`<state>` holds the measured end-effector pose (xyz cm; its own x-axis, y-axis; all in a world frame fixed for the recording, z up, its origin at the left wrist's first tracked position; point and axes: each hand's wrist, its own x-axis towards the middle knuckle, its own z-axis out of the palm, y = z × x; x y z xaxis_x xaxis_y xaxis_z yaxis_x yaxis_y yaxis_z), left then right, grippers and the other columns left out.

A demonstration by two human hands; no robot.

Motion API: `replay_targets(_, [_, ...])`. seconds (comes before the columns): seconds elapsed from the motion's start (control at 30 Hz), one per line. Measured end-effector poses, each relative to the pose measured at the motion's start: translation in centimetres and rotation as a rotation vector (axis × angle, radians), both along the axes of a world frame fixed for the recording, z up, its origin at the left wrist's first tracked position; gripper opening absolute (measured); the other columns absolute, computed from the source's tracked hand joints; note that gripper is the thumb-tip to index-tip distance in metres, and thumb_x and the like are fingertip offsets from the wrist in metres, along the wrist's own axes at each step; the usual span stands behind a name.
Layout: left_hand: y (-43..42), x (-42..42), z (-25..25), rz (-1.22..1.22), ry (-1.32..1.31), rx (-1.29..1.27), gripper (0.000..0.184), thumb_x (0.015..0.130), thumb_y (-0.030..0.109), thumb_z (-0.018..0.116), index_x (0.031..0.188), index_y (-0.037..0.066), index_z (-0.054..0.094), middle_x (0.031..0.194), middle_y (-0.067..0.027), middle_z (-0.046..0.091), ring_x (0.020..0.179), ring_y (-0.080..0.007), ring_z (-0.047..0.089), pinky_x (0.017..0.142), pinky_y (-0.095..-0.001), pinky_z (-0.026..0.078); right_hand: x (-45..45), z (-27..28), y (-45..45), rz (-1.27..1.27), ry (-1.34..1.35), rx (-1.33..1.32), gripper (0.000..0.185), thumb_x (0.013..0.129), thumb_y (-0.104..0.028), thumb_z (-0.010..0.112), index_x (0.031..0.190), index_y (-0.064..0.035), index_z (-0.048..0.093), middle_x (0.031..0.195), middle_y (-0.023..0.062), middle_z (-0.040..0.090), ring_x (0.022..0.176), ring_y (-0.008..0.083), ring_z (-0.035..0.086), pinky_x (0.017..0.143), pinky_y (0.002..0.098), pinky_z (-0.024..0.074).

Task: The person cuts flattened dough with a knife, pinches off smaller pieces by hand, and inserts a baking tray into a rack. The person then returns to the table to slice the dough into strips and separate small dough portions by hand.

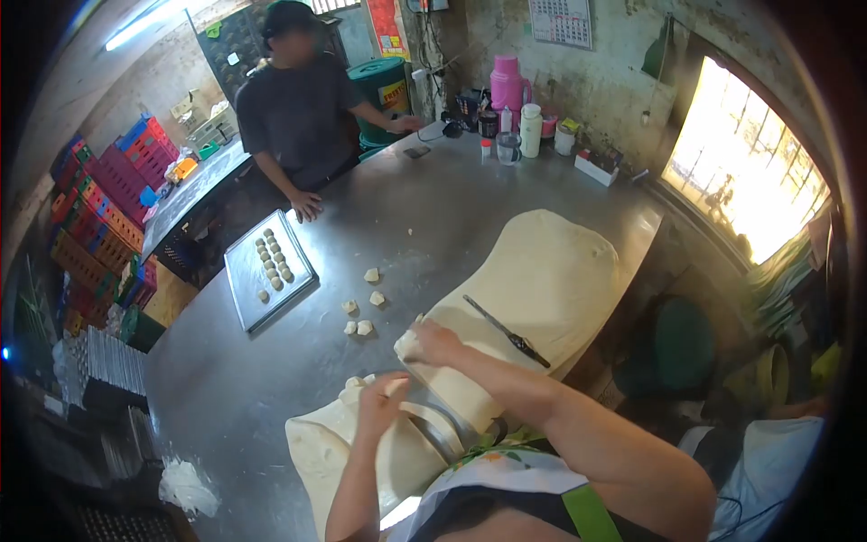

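Observation:
A large slab of pale dough (555,262) stretches across the right side of the metal table. My right hand (435,344) is closed on its near left tip. A second mass of dough (316,452) lies in front of my body, and over its upper edge is my left hand (381,403), its fingers curled around what looks like a small pale piece of dough. Between the two masses runs a strip of bare table. A long, thin knife (508,332) with a dark handle rests on the big slab. Several small dough pieces (377,298) are scattered beyond my hands.
Rows of dough balls sit on a metal tray (256,307) at the table's (226,397) left. Flour (188,488) is heaped near the front left edge. A co-worker (302,108) stands across, one hand on the table. A pink thermos (508,83), bottles and a jug (508,149) stand at the back.

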<state>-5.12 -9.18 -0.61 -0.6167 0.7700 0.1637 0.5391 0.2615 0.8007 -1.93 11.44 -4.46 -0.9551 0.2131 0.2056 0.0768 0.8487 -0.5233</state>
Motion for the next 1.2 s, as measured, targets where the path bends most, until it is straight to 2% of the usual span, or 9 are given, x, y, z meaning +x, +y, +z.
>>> replay_targets(0.2, [1.1, -1.9, -5.0, 0.264, 0.078, 0.411, 0.029, 0.085, 0.002, 0.058, 0.114, 0.001, 0.064, 0.086, -0.0060, 0.067, 0.085, -0.0147, 0.064, 0.079, -0.0284, 0.051, 0.3, 3.8, -3.2, 0.348, 0.083, -0.257, 0.046, 0.084, -0.045, 0.063, 0.106, -0.0049, 0.062, 0.110, 0.0145, 0.065, 0.099, 0.0353, 0.063, 0.080, 0.0475, 0.0500])
replay_targets(0.3, [-0.4, -5.7, -6.3, 0.064, -0.083, 0.199, 0.045, 0.086, 0.003, 0.062, 0.130, 0.005, 0.054, 0.089, -0.0123, 0.069, 0.078, -0.0278, 0.066, 0.072, -0.0337, 0.051, 0.1, 4.7, -3.9, 0.419, 0.184, -0.455, 0.047, 0.084, -0.046, 0.062, 0.107, -0.0056, 0.061, 0.111, 0.0133, 0.065, 0.100, 0.0357, 0.063, 0.081, 0.0472, 0.0500])
replay_targets(0.47, [0.8, -0.6, -1.3, 0.165, -0.080, -0.272, 0.049, 0.085, 0.001, 0.063, 0.133, 0.001, 0.051, 0.093, -0.0153, 0.069, 0.082, -0.0283, 0.066, 0.078, -0.0364, 0.051, -0.5, 4.2, -2.6, 0.144, -0.064, -0.267, 0.042, 0.084, -0.042, 0.065, 0.106, -0.0069, 0.063, 0.103, 0.0159, 0.066, 0.098, 0.0357, 0.063, 0.081, 0.0468, 0.0500])
replay_targets(0.6, [-0.8, -0.1, -0.8, -0.122, -0.014, 0.096, 0.053, 0.083, -0.002, 0.061, 0.135, 0.000, 0.048, 0.094, -0.0172, 0.069, 0.085, -0.0286, 0.066, 0.080, -0.0375, 0.051, -1.5, 1.4, -1.1, 0.062, -0.214, -0.095, 0.046, 0.085, -0.041, 0.064, 0.114, -0.0061, 0.059, 0.107, 0.0181, 0.065, 0.100, 0.0358, 0.063, 0.084, 0.0464, 0.0500])
replay_targets(0.73, [-1.8, -3.5, -3.6, 0.224, -0.083, -0.029, 0.048, 0.082, -0.001, 0.063, 0.129, 0.001, 0.055, 0.092, -0.0169, 0.070, 0.086, -0.0246, 0.067, 0.078, -0.0352, 0.051, -1.7, 0.2, -3.1, 0.283, 0.115, -0.173, 0.056, 0.084, -0.039, 0.066, 0.129, -0.0093, 0.050, 0.114, 0.0193, 0.062, 0.106, 0.0365, 0.060, 0.088, 0.0430, 0.0496])
replay_targets(0.87, [1.2, -1.6, 0.7, 0.328, 0.234, 0.514, 0.039, 0.081, -0.002, 0.061, 0.121, 0.001, 0.062, 0.088, -0.0139, 0.070, 0.082, -0.0224, 0.067, 0.074, -0.0344, 0.051, -1.2, 4.5, -4.5, 0.502, -0.025, -0.390, 0.040, 0.085, -0.038, 0.064, 0.113, -0.0091, 0.060, 0.111, 0.0184, 0.063, 0.104, 0.0361, 0.061, 0.084, 0.0441, 0.0498])
replay_targets(0.97, [-0.6, -3.9, -3.2, 0.300, -0.338, 0.273, 0.034, 0.081, -0.001, 0.061, 0.115, 0.002, 0.066, 0.086, -0.0104, 0.069, 0.078, -0.0227, 0.066, 0.071, -0.0363, 0.051, -2.3, 4.2, -4.6, 0.460, 0.193, -0.385, 0.032, 0.086, -0.036, 0.064, 0.102, -0.0083, 0.064, 0.105, 0.0187, 0.065, 0.100, 0.0356, 0.063, 0.082, 0.0453, 0.0499])
replay_targets(1.1, [-0.9, -2.0, -2.7, 0.014, 0.249, -0.404, 0.035, 0.082, 0.000, 0.060, 0.117, 0.002, 0.065, 0.086, -0.0085, 0.069, 0.075, -0.0217, 0.066, 0.068, -0.0360, 0.051, -2.5, 2.6, -3.0, 0.156, -0.067, -0.241, 0.029, 0.085, -0.034, 0.064, 0.090, -0.0055, 0.065, 0.103, 0.0180, 0.065, 0.098, 0.0343, 0.063, 0.081, 0.0461, 0.0498])
replay_targets(1.2, [-1.4, -1.0, -0.5, 0.084, -0.023, -0.086, 0.034, 0.082, -0.001, 0.059, 0.115, 0.003, 0.066, 0.084, -0.0087, 0.069, 0.074, -0.0212, 0.065, 0.067, -0.0350, 0.051, -2.9, 1.5, -1.2, -0.068, -0.368, -0.162, 0.031, 0.084, -0.033, 0.067, 0.099, -0.0053, 0.063, 0.097, 0.0145, 0.065, 0.097, 0.0355, 0.062, 0.082, 0.0453, 0.0496])
